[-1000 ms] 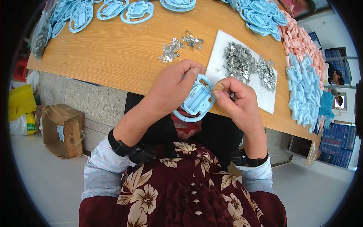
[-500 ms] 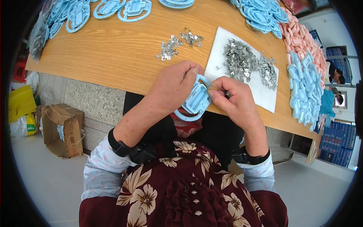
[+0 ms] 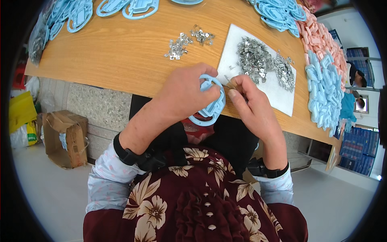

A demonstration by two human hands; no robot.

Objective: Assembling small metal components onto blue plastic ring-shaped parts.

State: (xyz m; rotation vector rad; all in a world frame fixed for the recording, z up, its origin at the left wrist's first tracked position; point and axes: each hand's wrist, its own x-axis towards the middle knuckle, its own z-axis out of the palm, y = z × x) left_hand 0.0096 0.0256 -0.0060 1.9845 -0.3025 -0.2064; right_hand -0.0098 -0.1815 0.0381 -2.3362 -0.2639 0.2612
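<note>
My left hand (image 3: 181, 90) grips a light blue oval plastic frame (image 3: 213, 109) with a moulded compartment inside its ring, held above my lap at the table's front edge. The left thumb lies across the frame and hides part of it. Just to the right, apart from the frame, my right hand (image 3: 256, 107) pinches a thin, slim tool (image 3: 230, 82) between thumb and forefinger. Its tip points up and left; its exact kind is too small to make out. Nearest the right hand is a white mat (image 3: 278, 103) bearing piles of small metal contact pieces (image 3: 254, 58).
Two small heaps of metal pieces (image 3: 177, 47) lie on the wooden table (image 3: 109, 56). More blue frames (image 3: 80, 16) line the far side. Pink plastic parts (image 3: 318, 36) and blue plastic parts (image 3: 324, 94) are heaped at the right. A cardboard box (image 3: 76, 141) stands on the floor at left.
My right hand has drawn away from the blue frame and turned, showing the slim tool's tip. My left thumb has moved down across the frame, which has tilted.
</note>
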